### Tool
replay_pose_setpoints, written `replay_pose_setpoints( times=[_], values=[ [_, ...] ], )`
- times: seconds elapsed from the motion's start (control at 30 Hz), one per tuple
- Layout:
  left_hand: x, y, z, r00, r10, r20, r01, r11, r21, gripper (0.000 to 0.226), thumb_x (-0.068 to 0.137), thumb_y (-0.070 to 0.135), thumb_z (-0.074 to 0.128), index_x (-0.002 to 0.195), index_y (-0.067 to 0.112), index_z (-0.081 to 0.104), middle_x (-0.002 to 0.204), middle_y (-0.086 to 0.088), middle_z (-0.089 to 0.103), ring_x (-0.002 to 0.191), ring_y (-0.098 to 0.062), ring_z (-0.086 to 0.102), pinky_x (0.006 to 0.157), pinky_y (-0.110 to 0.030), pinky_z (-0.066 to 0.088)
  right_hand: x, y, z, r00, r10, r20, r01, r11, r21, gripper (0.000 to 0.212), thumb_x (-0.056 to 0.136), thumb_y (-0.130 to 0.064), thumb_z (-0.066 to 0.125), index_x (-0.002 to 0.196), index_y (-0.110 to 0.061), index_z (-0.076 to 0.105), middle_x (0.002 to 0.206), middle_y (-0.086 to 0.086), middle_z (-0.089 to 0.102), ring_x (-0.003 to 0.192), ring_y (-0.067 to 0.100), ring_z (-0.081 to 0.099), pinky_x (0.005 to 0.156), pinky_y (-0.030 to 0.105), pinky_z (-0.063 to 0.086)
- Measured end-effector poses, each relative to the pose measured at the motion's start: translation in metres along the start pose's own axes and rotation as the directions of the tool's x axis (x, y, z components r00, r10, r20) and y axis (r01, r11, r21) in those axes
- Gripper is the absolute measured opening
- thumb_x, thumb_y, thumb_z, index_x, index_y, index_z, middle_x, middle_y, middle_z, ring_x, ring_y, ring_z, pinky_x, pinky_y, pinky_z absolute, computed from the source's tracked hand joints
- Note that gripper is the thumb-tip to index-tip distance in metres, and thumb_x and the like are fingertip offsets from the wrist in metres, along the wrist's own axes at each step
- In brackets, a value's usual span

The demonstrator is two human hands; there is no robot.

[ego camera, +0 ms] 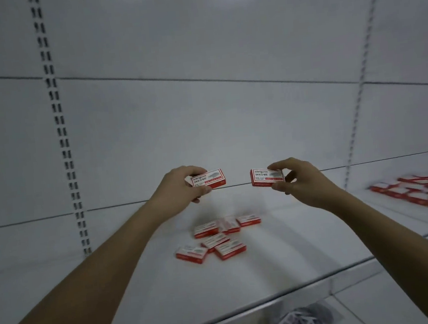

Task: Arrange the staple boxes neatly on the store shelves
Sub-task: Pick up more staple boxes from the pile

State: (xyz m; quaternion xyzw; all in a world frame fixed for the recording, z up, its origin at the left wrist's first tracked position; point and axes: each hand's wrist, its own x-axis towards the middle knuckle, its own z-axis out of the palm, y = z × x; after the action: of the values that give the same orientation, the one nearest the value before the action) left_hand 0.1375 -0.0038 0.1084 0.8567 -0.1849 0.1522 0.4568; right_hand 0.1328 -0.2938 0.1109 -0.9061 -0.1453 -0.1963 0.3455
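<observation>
Head view, left hand (181, 191) pinching a box (207, 179) at 11 o'clock above the shelf (146, 286), right hand (298, 181) pinching a second box (266, 176) at 1 o'clock, loose pile (216, 238) below (six boxes, askew), tidy rows (417, 192) at 3 o'clock, blurred.

left staple box (207, 179): "wengu", "24/6" | right staple box (267, 176): same
</observation>
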Motion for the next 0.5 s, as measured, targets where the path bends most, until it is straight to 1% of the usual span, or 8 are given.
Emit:
replay_pose_setpoints(
  times=[0.07, 0.13, 0.23, 0.3, 0.33, 0.37, 0.43, 0.5],
  values=[
    [0.007, 0.027, 0.027, 0.999, 0.012, 0.032, -0.012, 1.000, 0.012, 0.037, 0.084, 0.017, 0.073, 0.119, 0.019, 0.063, 0.108, 0.001, 0.064, 0.073, -0.014, 0.068, 0.056, -0.010, 0.047, -0.017, 0.018, -0.038, 0.999, 0.026, -0.024, -0.027, 0.999, -0.041, 0.038, 0.088, -0.017, 0.068, 0.124, -0.023, 0.058, 0.115, -0.007, 0.057, 0.077, 0.007, 0.061, 0.056, 0.014, 0.041],
    [0.010, 0.055, 0.060, 0.997, 0.019, 0.069, -0.020, 1.000, 0.010, 0.035, 0.083, 0.018, 0.073, 0.117, 0.022, 0.063, 0.103, 0.002, 0.066, 0.070, -0.014, 0.070, 0.055, -0.010, 0.047, -0.037, 0.041, -0.076, 0.998, 0.050, -0.038, -0.053, 0.996, -0.074, 0.039, 0.087, -0.017, 0.068, 0.124, -0.024, 0.058, 0.116, -0.007, 0.058, 0.077, 0.008, 0.061, 0.058, 0.015, 0.041],
    [0.008, 0.100, 0.116, 0.989, 0.042, 0.140, -0.043, 0.999, 0.001, 0.033, 0.083, 0.018, 0.073, 0.114, 0.022, 0.064, 0.101, 0.003, 0.067, 0.069, -0.015, 0.070, 0.060, -0.015, 0.052, -0.073, 0.078, -0.133, 0.994, 0.100, -0.034, -0.104, 0.986, -0.130, 0.040, 0.086, -0.019, 0.069, 0.125, -0.023, 0.058, 0.118, -0.006, 0.059, 0.078, 0.011, 0.063, 0.064, 0.023, 0.050],
    [0.005, 0.132, 0.157, 0.980, 0.066, 0.186, -0.064, 0.998, -0.016, 0.031, 0.082, 0.016, 0.074, 0.112, 0.020, 0.066, 0.102, 0.001, 0.067, 0.069, -0.016, 0.070, 0.066, -0.023, 0.057, -0.100, 0.103, -0.172, 0.990, 0.141, -0.025, -0.143, 0.981, -0.134, 0.040, 0.086, -0.018, 0.069, 0.125, -0.022, 0.059, 0.118, -0.004, 0.060, 0.078, 0.014, 0.066, 0.072, 0.033, 0.058],
    [0.004, 0.147, 0.178, 0.976, 0.076, 0.206, -0.071, 0.997, -0.030, 0.031, 0.081, 0.016, 0.074, 0.112, 0.020, 0.066, 0.102, -0.001, 0.068, 0.069, -0.016, 0.069, 0.068, -0.025, 0.058, -0.114, 0.116, -0.190, 0.986, 0.165, -0.024, -0.167, 0.978, -0.127, 0.041, 0.086, -0.017, 0.069, 0.125, -0.021, 0.059, 0.117, -0.004, 0.061, 0.079, 0.016, 0.067, 0.075, 0.034, 0.058],
    [0.002, 0.162, 0.199, 0.971, 0.083, 0.224, -0.076, 0.996, -0.037, 0.032, 0.081, 0.016, 0.074, 0.112, 0.019, 0.066, 0.102, -0.001, 0.068, 0.069, -0.017, 0.069, 0.069, -0.025, 0.059, -0.129, 0.128, -0.208, 0.983, 0.184, -0.026, -0.186, 0.975, -0.123, 0.041, 0.086, -0.016, 0.069, 0.126, -0.020, 0.058, 0.114, -0.004, 0.061, 0.080, 0.016, 0.067, 0.075, 0.032, 0.059],
    [-0.003, 0.190, 0.239, 0.962, 0.090, 0.256, -0.080, 0.996, -0.050, 0.031, 0.083, 0.017, 0.073, 0.112, 0.021, 0.064, 0.101, 0.003, 0.067, 0.070, -0.016, 0.070, 0.065, -0.020, 0.056, -0.158, 0.153, -0.241, 0.976, 0.214, -0.041, -0.217, 0.967, -0.131, 0.042, 0.087, -0.016, 0.068, 0.127, -0.019, 0.058, 0.109, -0.006, 0.059, 0.081, 0.014, 0.066, 0.072, 0.026, 0.058],
    [-0.005, 0.215, 0.278, 0.952, 0.111, 0.285, -0.093, 0.993, -0.075, 0.032, 0.083, 0.017, 0.073, 0.113, 0.022, 0.064, 0.101, 0.005, 0.066, 0.070, -0.015, 0.070, 0.064, -0.018, 0.055, -0.182, 0.178, -0.271, 0.971, 0.233, -0.060, -0.239, 0.960, -0.146, 0.042, 0.086, -0.019, 0.069, 0.127, -0.021, 0.058, 0.114, -0.005, 0.058, 0.083, 0.014, 0.066, 0.071, 0.025, 0.058]
  ],
)
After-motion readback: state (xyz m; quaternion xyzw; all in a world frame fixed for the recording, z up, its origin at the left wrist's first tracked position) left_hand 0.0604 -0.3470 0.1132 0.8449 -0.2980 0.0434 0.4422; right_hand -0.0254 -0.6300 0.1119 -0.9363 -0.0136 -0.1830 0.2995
